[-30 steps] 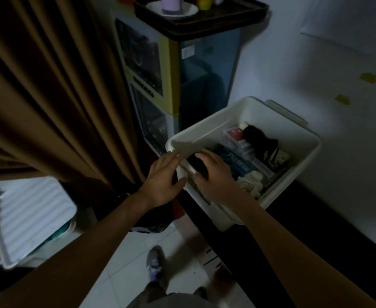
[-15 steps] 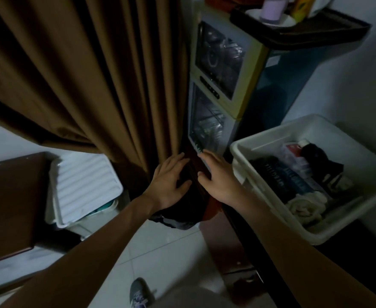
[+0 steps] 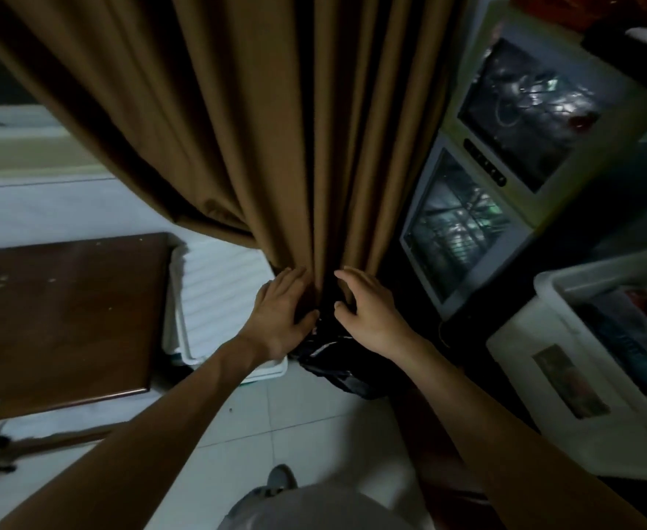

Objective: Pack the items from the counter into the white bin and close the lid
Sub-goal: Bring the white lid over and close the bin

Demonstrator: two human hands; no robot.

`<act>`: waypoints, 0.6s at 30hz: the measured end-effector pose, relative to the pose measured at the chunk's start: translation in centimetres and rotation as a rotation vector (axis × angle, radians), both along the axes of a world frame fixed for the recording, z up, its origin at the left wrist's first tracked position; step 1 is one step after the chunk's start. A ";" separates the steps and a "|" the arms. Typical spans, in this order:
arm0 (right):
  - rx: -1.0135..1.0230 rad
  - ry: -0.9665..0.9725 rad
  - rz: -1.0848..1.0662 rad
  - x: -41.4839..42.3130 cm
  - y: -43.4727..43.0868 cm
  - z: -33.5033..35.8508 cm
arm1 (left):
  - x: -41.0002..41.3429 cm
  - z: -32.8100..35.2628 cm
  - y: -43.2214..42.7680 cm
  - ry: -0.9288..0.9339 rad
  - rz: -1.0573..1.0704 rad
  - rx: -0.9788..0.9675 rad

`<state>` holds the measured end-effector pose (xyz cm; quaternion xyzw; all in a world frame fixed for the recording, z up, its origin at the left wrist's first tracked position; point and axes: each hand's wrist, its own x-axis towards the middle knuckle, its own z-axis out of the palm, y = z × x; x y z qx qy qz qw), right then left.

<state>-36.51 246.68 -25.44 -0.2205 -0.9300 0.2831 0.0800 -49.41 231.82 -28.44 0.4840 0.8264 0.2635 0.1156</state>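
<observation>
Both hands have left the white bin [image 3: 566, 361], now at 3 o'clock with items inside, uncovered. Left hand [image 3: 281, 313] and right hand [image 3: 367, 313] spread wide, empty, against brown curtain [image 3: 276, 128]. Ribbed white lid [image 3: 218, 296] lies at 9 o'clock.

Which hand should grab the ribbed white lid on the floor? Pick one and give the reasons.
Left. The left hand hovers right beside the ribbed white lid, which lies on the floor to its left. The right hand sits farther off, on the far side of the black plastic bag and would have to cross over.
</observation>
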 end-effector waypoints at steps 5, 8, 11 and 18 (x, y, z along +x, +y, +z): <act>-0.032 -0.037 0.058 -4.8 -3.5 -1.7 | -3.9 -2.3 -4.4 -0.014 0.080 -0.057; -0.061 -0.062 0.098 -7.8 -5.2 -2.9 | -6.0 -4.1 -6.5 -0.018 0.135 -0.078; -0.068 -0.061 0.140 -10.3 -6.4 -4.6 | -7.5 -5.8 -8.3 -0.036 0.191 -0.086; -0.190 -0.113 0.183 -14.8 -6.7 -10.4 | -9.5 -9.9 -9.4 -0.075 0.306 -0.130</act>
